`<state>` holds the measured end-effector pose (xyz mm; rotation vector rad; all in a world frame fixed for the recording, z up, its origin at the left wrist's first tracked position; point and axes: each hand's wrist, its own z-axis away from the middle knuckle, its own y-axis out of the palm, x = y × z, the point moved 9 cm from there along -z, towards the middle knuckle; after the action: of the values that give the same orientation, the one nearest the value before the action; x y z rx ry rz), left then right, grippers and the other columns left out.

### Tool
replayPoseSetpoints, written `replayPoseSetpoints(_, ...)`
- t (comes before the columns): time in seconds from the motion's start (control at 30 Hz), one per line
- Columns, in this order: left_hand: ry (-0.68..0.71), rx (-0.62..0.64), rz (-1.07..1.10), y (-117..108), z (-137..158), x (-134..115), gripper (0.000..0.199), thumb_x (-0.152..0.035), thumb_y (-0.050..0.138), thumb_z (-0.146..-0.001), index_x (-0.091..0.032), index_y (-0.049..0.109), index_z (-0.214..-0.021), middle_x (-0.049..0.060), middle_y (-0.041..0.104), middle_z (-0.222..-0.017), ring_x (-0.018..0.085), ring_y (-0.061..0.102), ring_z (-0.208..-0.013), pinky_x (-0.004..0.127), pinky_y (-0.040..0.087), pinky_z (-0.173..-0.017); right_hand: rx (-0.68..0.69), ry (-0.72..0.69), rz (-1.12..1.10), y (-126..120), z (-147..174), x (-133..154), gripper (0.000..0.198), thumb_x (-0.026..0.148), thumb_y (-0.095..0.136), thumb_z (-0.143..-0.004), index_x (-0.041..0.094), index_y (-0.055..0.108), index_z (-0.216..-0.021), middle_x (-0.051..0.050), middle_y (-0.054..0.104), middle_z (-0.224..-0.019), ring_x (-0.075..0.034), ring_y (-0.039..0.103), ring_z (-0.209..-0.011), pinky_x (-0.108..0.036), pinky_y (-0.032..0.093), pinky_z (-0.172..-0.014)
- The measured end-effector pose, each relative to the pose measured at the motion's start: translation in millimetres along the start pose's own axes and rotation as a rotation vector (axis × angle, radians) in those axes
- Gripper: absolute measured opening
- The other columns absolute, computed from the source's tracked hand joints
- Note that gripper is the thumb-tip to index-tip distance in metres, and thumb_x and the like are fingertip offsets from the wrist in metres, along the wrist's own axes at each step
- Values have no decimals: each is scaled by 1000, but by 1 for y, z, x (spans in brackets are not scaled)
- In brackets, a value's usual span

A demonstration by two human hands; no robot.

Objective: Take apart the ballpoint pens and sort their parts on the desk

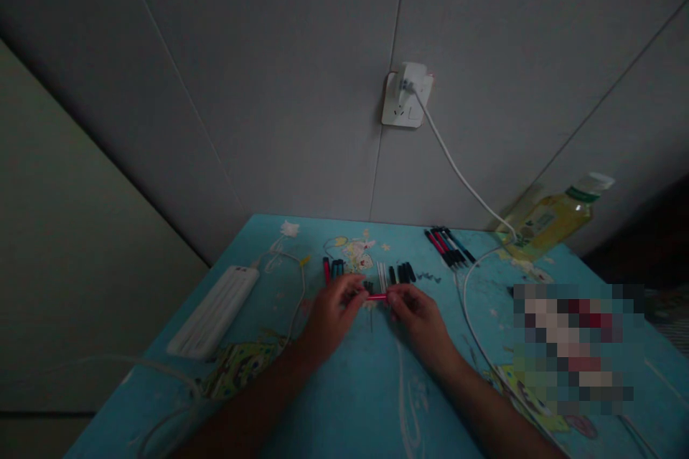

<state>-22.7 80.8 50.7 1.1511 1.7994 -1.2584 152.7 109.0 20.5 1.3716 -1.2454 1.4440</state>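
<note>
A slim red pen barrel (377,297) lies level between my hands, just above the blue table. My left hand (334,308) pinches its left end, and my right hand (417,308) pinches the right end. Beyond my left fingers are a red barrel (326,270) and teal barrels (337,268), with small black parts (368,287) partly covered by the fingertips. White refills (382,277) lie just past the held barrel. To their right are black pen pieces (403,273) and a scatter of tiny springs (429,277).
Several pens (448,247) lie in a row at the back right. A bottle of yellow liquid (557,219) stands behind a white cable (474,330). On the left is a white power strip (215,312). A blurred-out patch (573,348) covers something at right.
</note>
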Motion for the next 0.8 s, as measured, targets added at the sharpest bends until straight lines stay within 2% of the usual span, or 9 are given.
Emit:
replayPoseSetpoints(0.1,-152,-126,301,-12,-3,13,22,-35,63,-87,-18,60,-101,3,67,-88,12,63,-65,24,52,-62,143,92,-143,18,1,-11,35,48,66,-84,15,66,-97,-1,66,-74,-12,57,-60,-24,44,-59)
replayPoseSetpoints(0.2,-154,-192,418,-17,-5,12,21,-32,68,-82,-18,59,-95,3,67,-89,14,65,-73,25,53,-67,256,111,-240,36,7,-12,38,49,67,-83,16,67,-102,-5,71,-83,-12,61,-64,-26,47,-62)
replayPoseSetpoints(0.5,-138,-93,351,-4,2,8,22,-29,64,-85,-21,60,-104,4,68,-97,16,65,-91,28,52,-80,330,136,-280,47,14,-11,34,45,70,-81,16,71,-100,-4,72,-83,-12,62,-65,-26,50,-65)
replayPoseSetpoints(0.8,-169,-240,442,-15,2,12,26,-33,67,-83,-19,58,-103,5,67,-96,16,66,-83,25,53,-69,329,140,-196,44,14,-9,30,45,71,-79,16,73,-86,-1,68,-71,-12,59,-62,-27,48,-64)
